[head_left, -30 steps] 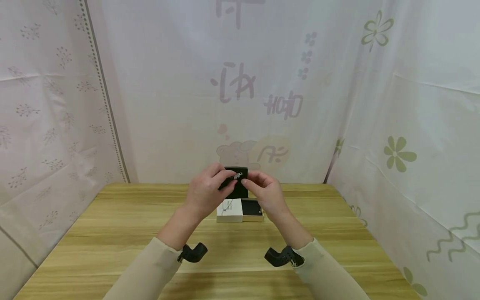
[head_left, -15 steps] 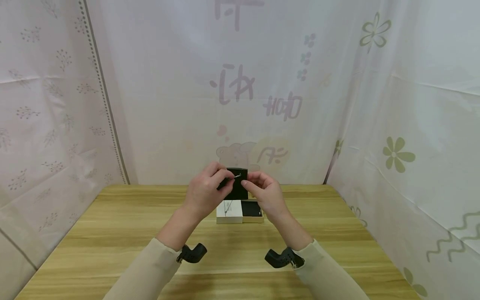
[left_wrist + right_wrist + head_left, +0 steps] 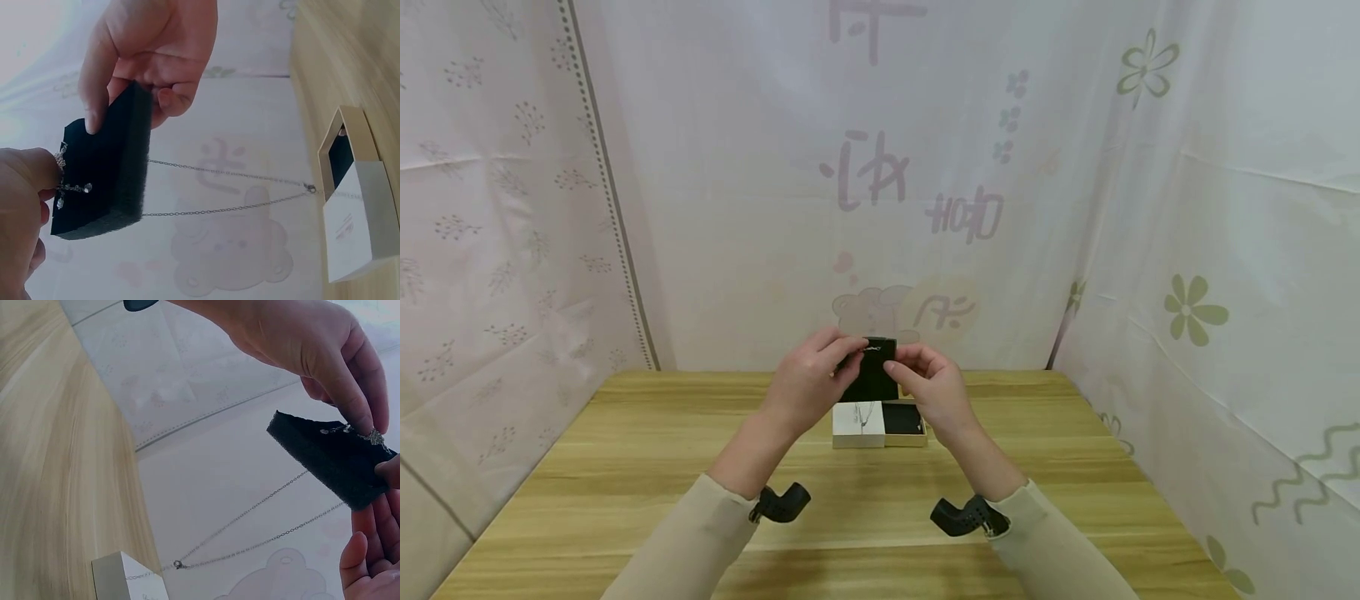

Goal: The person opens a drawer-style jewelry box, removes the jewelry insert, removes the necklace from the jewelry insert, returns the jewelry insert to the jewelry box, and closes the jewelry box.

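Note:
My right hand [image 3: 936,387] grips a black foam jewelry pad [image 3: 876,379] by its right side, thumb on the face. A silver necklace [image 3: 231,173] runs over the pad. Its sparkling pendant [image 3: 375,437] lies at the pad's top edge, between the thumb and forefinger of my left hand [image 3: 808,371], which pinches it. Below the pad the thin chain dangles in a long V down to a clasp [image 3: 309,187]. Small silver pieces [image 3: 86,187] lie against the foam face in the left wrist view.
Just under the hands, a slid-open gift box stands on the wooden table [image 3: 880,517]: a white sleeve [image 3: 859,425] with print on the left and a tan tray [image 3: 906,442] with black lining on the right. Patterned cloth [image 3: 737,208] hangs behind the table.
My left fingers have moved slightly up and left along the pad's top edge with the pendant, showing more of the black face. The right hand stays nearly in place.

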The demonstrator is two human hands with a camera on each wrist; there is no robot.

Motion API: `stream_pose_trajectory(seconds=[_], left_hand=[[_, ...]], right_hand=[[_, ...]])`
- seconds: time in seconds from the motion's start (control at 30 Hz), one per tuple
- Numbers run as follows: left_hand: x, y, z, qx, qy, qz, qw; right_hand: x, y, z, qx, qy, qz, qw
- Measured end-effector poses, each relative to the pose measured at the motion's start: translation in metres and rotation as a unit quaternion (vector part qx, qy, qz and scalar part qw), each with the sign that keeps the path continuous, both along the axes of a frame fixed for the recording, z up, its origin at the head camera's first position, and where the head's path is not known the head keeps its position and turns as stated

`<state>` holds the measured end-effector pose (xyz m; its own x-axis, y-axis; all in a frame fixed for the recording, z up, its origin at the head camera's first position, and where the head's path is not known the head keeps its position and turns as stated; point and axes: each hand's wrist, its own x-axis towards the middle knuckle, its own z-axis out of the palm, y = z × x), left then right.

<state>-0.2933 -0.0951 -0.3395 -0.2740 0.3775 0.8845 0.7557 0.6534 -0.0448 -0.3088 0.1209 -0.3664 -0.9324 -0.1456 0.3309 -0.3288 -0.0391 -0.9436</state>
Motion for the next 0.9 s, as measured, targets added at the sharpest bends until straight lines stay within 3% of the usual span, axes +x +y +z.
stream_pose_trajectory(seconds=[0.9], left_hand=[[-0.001, -0.005, 0.026, 0.009, -0.006, -0.004, 0.9999]], right_hand=[[0.002, 0.004, -0.001, 0.015, 0.012, -0.001, 1.0]])
